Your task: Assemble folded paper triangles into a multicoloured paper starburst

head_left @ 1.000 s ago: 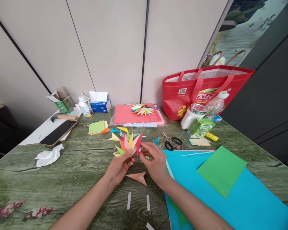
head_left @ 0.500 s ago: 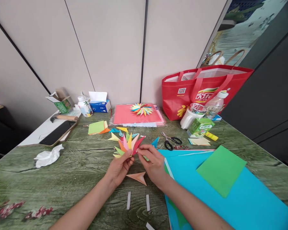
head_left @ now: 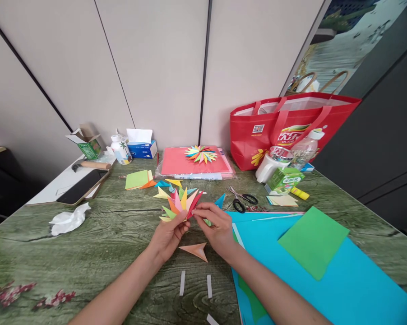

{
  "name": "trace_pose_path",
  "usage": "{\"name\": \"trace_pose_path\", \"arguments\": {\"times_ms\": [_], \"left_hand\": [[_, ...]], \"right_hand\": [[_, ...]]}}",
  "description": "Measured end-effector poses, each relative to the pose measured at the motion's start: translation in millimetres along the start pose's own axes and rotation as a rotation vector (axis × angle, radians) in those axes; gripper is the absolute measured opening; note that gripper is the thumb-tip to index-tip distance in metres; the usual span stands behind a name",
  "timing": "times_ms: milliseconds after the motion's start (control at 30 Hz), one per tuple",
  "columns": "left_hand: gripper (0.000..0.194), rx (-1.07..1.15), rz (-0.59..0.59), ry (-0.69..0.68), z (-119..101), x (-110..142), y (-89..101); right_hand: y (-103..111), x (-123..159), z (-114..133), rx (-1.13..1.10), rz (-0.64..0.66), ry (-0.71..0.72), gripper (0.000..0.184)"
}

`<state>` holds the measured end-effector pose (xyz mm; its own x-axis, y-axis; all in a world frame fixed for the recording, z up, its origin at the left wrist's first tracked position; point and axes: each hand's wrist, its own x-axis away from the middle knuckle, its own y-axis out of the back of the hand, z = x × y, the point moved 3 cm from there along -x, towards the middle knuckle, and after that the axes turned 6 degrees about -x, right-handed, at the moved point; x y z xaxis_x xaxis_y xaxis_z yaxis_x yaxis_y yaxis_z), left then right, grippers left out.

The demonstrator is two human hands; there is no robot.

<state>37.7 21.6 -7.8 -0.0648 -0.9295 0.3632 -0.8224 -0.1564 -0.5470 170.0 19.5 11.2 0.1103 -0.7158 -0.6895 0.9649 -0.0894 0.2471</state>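
Observation:
Above the middle of the table I hold a fan of folded paper points [head_left: 179, 204] in yellow, pink, orange, green and red. My left hand [head_left: 169, 234] is closed on its lower edge, thumb in front. With thumb and fingertips, my right hand [head_left: 215, 228] pinches the red point at the fan's right side. Just below the hands lies a loose peach folded paper piece [head_left: 196, 251]. Several more folded pieces, among them a blue one [head_left: 220, 201], lie behind the hands. A finished-looking multicoloured paper ring [head_left: 201, 155] rests on a red paper pack [head_left: 171, 167].
Scissors [head_left: 239, 198] lie right of the hands, and blue sheets [head_left: 325, 298] with a green square [head_left: 314, 241] cover the right side. A red bag [head_left: 247, 135], a drink carton [head_left: 284, 180] and a tissue box [head_left: 141, 149] stand behind. White strips [head_left: 182, 283] lie in front.
Both hands keep their hold on the paper fan, with the right fingers shifting very slightly at the red point. The whole view has moved a little.

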Motion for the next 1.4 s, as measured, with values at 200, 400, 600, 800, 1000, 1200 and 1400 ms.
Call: {"name": "trace_pose_path", "arguments": {"times_ms": [200,400,600,800,1000,1200,1400], "left_hand": [[0.012,0.015,-0.033,0.014,-1.4,0.6,-0.6],[0.018,-0.024,-0.012,-0.051,-2.5,0.9,-1.3],[0.021,-0.069,-0.014,-0.053,-1.6,0.0,1.3],[0.019,-0.118,0.003,-0.072,1.2,-2.2,2.0],[0.018,-0.139,0.012,-0.091,1.5,-2.0,2.1],[0.016,-0.145,0.024,-0.109,3.9,-2.8,2.2],[0.024,-0.156,0.018,-0.143,3.0,-0.8,1.0]], "right_hand": [[0.1,-2.9,1.7,-0.043,0.003,0.026,0.02],[-1.4,-4.9,2.5,-0.142,-0.035,-0.131,0.017],[-1.7,-6.1,-2.1,-0.307,-0.025,-0.308,0.009],[-5.7,-5.3,-7.1,-0.479,-0.075,-0.559,0.01],[-9.3,-3.3,-8.8,-0.574,-0.087,-0.646,0.017],[-9.8,-2.5,-9.8,-0.539,-0.097,-0.62,0.015],[-13.6,1.7,-17.8,-0.633,-0.134,-0.66,0.017]]}}
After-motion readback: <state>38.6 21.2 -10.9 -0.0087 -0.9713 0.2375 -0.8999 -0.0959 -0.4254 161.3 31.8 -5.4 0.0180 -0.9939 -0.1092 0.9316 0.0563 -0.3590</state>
